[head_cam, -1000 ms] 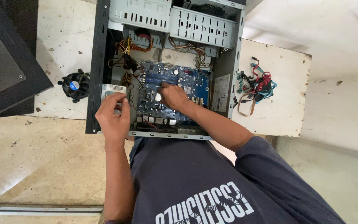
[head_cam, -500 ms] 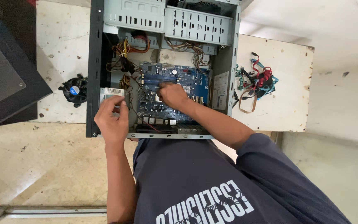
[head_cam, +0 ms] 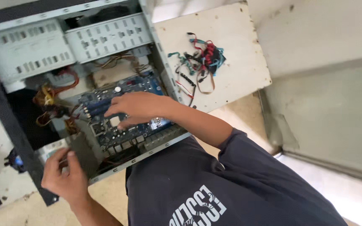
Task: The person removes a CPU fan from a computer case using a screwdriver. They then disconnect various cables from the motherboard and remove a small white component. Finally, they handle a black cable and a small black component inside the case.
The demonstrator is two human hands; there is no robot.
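Our right hand (head_cam: 137,106) lay flat, fingers spread and loosely curved, fingertips resting on the blue motherboard (head_cam: 122,113) inside the open computer case (head_cam: 30,167); it gripped nothing that we could see. Our left hand (head_cam: 63,175) pinched the case's near corner, thumb and fingers closed on the metal edge by a silver drive (head_cam: 51,150). Orange and yellow wires (head_cam: 49,100) bunched left of the board, grey drive bays (head_cam: 68,46) above. A tangle of coloured cables (head_cam: 200,60) lay apart on the white board (head_cam: 239,71).
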